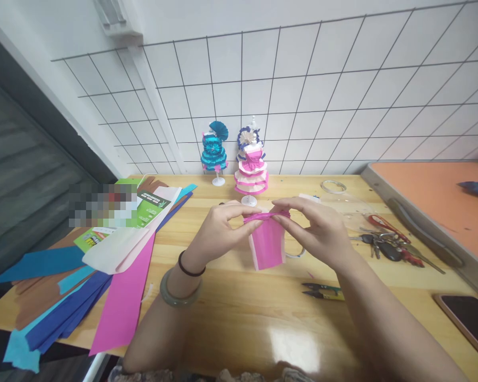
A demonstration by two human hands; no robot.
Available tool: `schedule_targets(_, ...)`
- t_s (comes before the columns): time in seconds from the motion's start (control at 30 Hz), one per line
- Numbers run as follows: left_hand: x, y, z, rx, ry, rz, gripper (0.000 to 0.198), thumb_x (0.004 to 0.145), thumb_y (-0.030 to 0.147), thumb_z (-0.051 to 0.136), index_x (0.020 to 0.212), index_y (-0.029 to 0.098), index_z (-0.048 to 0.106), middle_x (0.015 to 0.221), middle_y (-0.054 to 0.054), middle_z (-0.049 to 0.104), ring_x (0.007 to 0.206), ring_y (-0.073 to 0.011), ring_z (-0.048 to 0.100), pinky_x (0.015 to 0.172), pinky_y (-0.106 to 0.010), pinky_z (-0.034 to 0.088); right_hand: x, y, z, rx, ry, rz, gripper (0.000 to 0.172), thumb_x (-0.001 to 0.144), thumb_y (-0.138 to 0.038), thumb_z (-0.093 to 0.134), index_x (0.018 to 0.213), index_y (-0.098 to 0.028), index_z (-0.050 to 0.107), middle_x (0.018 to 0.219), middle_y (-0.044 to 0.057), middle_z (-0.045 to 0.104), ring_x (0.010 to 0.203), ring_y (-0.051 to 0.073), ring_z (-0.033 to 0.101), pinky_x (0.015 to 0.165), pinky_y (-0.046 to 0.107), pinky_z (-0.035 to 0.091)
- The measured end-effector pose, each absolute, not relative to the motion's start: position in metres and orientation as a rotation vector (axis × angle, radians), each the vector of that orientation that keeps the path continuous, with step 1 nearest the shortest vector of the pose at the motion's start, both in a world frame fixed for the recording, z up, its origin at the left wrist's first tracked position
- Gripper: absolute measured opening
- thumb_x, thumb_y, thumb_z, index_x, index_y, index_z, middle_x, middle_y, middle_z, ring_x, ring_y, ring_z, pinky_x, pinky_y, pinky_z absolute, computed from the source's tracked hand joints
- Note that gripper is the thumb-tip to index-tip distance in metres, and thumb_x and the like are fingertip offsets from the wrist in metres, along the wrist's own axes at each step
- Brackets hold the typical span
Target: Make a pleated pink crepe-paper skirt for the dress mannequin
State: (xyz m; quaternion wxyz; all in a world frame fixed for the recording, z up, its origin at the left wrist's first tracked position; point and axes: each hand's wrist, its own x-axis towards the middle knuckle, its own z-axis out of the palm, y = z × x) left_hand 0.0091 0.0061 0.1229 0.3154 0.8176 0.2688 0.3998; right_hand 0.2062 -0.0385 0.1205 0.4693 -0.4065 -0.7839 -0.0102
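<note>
A piece of pink crepe paper (267, 246) with pale side edges hangs between my hands, its top edge gathered into folds. My left hand (225, 225) pinches the gathered edge at its left end, thumb below and fingers above. At the right end my right hand (313, 228) grips the same edge between thumb and fingers. Just behind stands a small dress form in a pink and white tiered paper dress (252, 178). Thread snips (322, 291) lie on the table below my right hand. Part of a roll of tape (298, 253) shows behind the paper.
Paper strips in pink (123, 297), blue and brown spread at the left, under a green package (151, 209). A teal paper dress (214, 154) and a blue and white one (247, 139) stand by the wall. Keys (386, 248), a phone (468, 323) and an orange-topped case (434, 201) lie right.
</note>
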Motion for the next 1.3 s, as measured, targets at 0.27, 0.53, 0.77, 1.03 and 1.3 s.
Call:
schedule_targets(0.27, 0.0121, 0.0034, 0.1221, 2.206, 0.729, 1.081, 0.015, 0.078, 0.022, 0.062, 0.092, 0.019, 0.066, 0.09, -0.004, 0.069, 0.085, -0.0162, 0.062, 0.079, -0.03, 0.048, 0.2049, -0.0375, 0.1149, -0.961, -1.96, 0.056, 0.029, 0.085, -0.019, 0.056, 0.114, -0.021, 0.056, 0.097, 0.007, 0.069, 0.085, 0.017, 0.065, 0.074, 0.033, 0.054)
schedule_targets(0.53, 0.0032, 0.0073, 0.1263, 2.227, 0.707, 1.016, 0.026, 0.077, 0.018, 0.06, 0.103, 0.02, 0.064, 0.096, -0.005, 0.068, 0.087, -0.0158, 0.062, 0.081, -0.03, 0.049, 0.2088, -0.0395, 0.1215, -0.983, -1.867, 0.131, 0.027, 0.083, -0.019, 0.058, 0.11, -0.023, 0.059, 0.086, 0.004, 0.07, 0.074, 0.015, 0.064, 0.071, 0.032, 0.054)
schedule_targets(0.77, 0.0038, 0.0095, 0.1254, 2.144, 0.688, 1.111, 0.015, 0.077, 0.02, 0.062, 0.091, 0.021, 0.069, 0.09, -0.005, 0.071, 0.085, -0.0176, 0.064, 0.081, -0.034, 0.051, 0.2088, -0.0406, 0.121, -0.973, -1.83, 0.225, 0.026, 0.083, -0.022, 0.059, 0.109, -0.023, 0.061, 0.088, 0.005, 0.07, 0.077, 0.017, 0.065, 0.073, 0.035, 0.054)
schedule_targets(1.03, 0.0042, 0.0104, 0.1243, 2.079, 0.557, 1.26, 0.01, 0.076, 0.018, 0.064, 0.084, 0.02, 0.07, 0.084, -0.005, 0.071, 0.081, -0.0171, 0.065, 0.078, -0.034, 0.052, 0.208, -0.0405, 0.121, -0.964, -1.82, 0.265, 0.02, 0.081, -0.021, 0.061, 0.102, -0.022, 0.063, 0.088, 0.005, 0.07, 0.077, 0.016, 0.064, 0.074, 0.036, 0.054)
schedule_targets(1.3, 0.0045, 0.011, 0.1209, 1.949, 0.605, 1.305, 0.006, 0.073, 0.02, 0.066, 0.079, 0.018, 0.069, 0.079, -0.005, 0.071, 0.076, -0.0168, 0.065, 0.072, -0.032, 0.053, 0.2066, -0.0413, 0.1214, -0.962, -1.803, 0.248, 0.02, 0.082, -0.022, 0.061, 0.101, -0.023, 0.063, 0.088, 0.004, 0.07, 0.078, 0.017, 0.065, 0.073, 0.036, 0.054)
